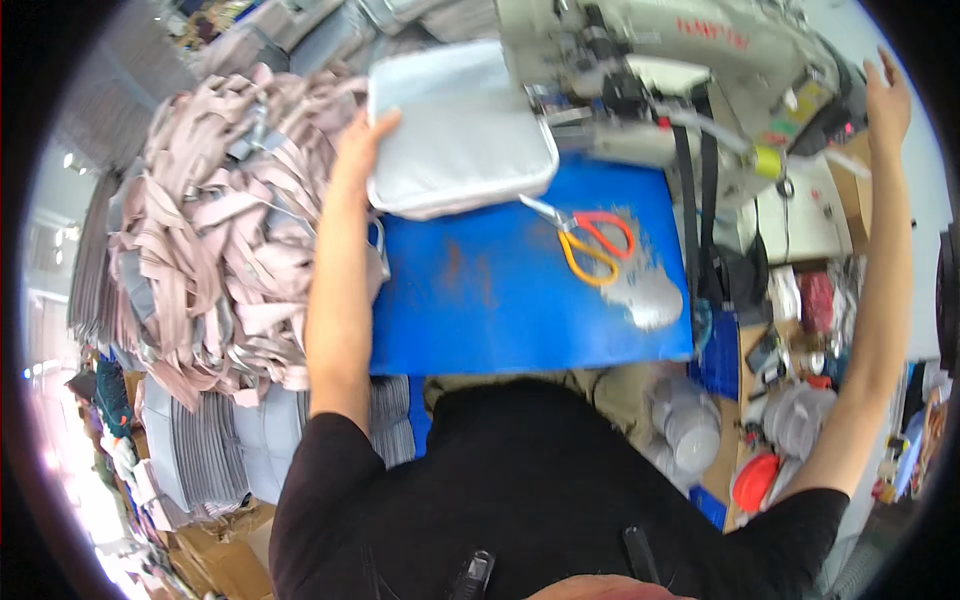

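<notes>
The pale grey zip-edged fabric case [460, 135] was in the upper middle of the frame, its lower part over the blue worktop [460, 330]. The left hand [358, 150] was clamped on its left edge, thumb on top, probably so that the piece stayed flat. The right hand [887, 95] was far from the left one, raised at the upper right, its fingers loosely extended and holding nothing visible; I cannot tell whether it touched the sewing machine [690, 40]. Scissors [567, 224] lay just below the case, perhaps to be within easy reach. At the left, a heap of pink straps [225, 230] stood beside the worktop, seemingly for the same convenience.
</notes>
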Demonstrator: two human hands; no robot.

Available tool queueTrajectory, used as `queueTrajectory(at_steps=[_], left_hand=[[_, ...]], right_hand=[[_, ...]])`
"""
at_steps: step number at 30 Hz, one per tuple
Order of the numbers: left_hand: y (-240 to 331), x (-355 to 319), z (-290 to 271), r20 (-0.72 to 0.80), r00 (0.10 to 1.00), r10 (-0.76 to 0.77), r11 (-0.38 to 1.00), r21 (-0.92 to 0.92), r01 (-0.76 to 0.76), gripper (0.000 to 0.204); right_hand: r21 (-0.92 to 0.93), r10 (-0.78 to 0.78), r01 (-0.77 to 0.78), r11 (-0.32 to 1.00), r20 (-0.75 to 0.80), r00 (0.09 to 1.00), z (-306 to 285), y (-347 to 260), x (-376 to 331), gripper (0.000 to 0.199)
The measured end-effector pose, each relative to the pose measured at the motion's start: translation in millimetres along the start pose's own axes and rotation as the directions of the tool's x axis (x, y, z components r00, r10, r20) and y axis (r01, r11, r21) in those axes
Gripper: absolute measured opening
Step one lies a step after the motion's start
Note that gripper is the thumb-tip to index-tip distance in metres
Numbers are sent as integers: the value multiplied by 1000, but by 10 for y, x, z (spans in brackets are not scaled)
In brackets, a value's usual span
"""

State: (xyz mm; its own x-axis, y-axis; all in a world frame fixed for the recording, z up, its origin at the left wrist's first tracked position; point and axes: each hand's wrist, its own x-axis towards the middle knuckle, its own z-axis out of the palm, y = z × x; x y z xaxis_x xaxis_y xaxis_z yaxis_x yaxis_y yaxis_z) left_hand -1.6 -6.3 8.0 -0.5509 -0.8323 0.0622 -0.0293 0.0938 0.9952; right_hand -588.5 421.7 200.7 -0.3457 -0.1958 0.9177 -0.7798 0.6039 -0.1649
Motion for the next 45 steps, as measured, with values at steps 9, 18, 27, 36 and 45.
queueTrajectory(at_steps=[9, 18, 27, 36, 45], left_hand=[[-432, -338, 49, -116, 991, 69, 995, -65, -76, 54], [-1440, -905, -484, -297, 950, 99, 984, 170, -50, 56], [-1216, -940, -312, -205, 977, -57, 998, -7, 57, 49], [-1148, -986, -295, -188, 966, -175, 980, -132, 151, 42], [-395, -1240, -14, -270, 961, -56, 998, -42, 47, 35]], right_hand=[[335, 428, -532, 778, 338, 838, 505, 1228, -286, 59], [351, 456, -419, 837, -26, 890, 176, 435, -1306, 52], [421, -311, -271, 866, 877, 367, -514, -2692, -3548, 65], [417, -327, -511, 752, 909, 260, -397, -2997, -3451, 79], [349, -182, -386, 854, 895, 406, 41, -3137, -3596, 50]])
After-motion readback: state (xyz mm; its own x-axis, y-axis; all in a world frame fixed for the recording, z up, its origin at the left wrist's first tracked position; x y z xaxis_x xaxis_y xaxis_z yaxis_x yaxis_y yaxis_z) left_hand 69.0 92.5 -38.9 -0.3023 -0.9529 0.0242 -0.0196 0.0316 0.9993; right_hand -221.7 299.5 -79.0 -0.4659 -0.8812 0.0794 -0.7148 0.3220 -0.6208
